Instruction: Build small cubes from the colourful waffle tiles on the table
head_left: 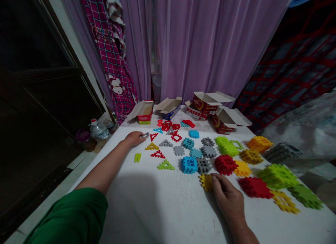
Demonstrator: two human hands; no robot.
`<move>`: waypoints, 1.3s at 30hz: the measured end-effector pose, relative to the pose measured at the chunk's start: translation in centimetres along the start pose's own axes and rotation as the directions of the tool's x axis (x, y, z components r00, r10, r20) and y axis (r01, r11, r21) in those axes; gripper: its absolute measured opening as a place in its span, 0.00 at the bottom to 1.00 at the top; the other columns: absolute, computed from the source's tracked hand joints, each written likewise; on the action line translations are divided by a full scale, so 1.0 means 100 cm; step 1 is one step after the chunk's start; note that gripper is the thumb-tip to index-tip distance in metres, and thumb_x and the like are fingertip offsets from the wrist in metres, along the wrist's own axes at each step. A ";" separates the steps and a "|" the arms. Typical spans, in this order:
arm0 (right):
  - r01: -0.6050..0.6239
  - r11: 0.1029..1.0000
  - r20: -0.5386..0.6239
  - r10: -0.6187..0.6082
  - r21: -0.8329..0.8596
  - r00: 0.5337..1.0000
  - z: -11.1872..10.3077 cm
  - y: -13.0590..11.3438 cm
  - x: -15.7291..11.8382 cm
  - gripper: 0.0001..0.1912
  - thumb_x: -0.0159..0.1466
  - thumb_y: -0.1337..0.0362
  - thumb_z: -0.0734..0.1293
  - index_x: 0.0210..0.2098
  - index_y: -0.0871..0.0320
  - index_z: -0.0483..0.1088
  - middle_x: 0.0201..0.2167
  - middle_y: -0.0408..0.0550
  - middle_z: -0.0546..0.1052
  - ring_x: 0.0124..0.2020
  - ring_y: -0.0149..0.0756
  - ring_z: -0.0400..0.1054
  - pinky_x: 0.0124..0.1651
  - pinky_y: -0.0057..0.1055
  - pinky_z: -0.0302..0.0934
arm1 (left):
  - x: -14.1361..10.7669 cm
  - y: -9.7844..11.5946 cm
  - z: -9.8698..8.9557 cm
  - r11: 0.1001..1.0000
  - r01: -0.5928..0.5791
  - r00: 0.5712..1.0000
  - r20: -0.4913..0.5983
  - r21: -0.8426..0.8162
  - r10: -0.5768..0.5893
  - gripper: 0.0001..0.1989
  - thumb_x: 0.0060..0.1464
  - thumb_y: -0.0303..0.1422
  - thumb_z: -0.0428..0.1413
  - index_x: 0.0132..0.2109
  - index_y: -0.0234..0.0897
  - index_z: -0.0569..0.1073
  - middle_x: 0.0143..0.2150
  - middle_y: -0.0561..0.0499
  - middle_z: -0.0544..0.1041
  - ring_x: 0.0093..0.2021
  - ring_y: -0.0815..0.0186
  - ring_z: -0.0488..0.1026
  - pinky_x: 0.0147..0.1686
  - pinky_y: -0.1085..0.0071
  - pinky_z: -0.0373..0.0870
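At the table's left side, my left hand pinches a small grey plastic building piece. A red triangular piece lies just right of it. My right hand, nearer the front, has its fingers closed on the edge of a yellow square building piece with toothed sides. Behind that piece are a grey window piece and a stack of blue window pieces. A stack of red squares stands behind my right hand. Two small lime pieces lie in front of my left hand.
Open cardboard boxes, including a red one and a blue one, line the back of the white table. Stacks of lime pieces and orange pieces stand at the right. A plastic bottle is beyond the left edge.
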State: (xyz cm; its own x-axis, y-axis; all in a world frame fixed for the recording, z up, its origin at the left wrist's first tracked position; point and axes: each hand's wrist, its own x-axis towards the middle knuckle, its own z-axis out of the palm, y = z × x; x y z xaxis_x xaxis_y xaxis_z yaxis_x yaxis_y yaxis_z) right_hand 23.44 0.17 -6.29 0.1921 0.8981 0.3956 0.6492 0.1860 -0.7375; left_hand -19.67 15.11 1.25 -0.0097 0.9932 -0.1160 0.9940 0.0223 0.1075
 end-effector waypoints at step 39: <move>-0.186 0.713 -0.017 0.267 0.676 0.963 0.007 -0.034 0.006 0.18 0.59 0.48 0.68 0.35 0.57 0.75 0.28 0.45 0.76 0.29 0.34 0.69 0.32 0.29 0.65 | -0.109 0.231 0.011 0.535 -0.086 0.898 0.167 -0.840 0.406 0.15 0.48 0.41 0.61 0.40 0.36 0.75 0.27 0.56 0.73 0.23 0.73 0.65 0.21 0.78 0.58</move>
State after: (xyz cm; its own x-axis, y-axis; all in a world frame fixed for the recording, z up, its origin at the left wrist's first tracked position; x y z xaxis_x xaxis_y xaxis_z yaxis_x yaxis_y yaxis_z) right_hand 20.84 0.33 -3.91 0.3714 0.9081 0.1935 -0.0701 0.2353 -0.9694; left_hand 3.47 4.64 3.95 0.4131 0.8823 -0.2256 0.4411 0.0229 0.8972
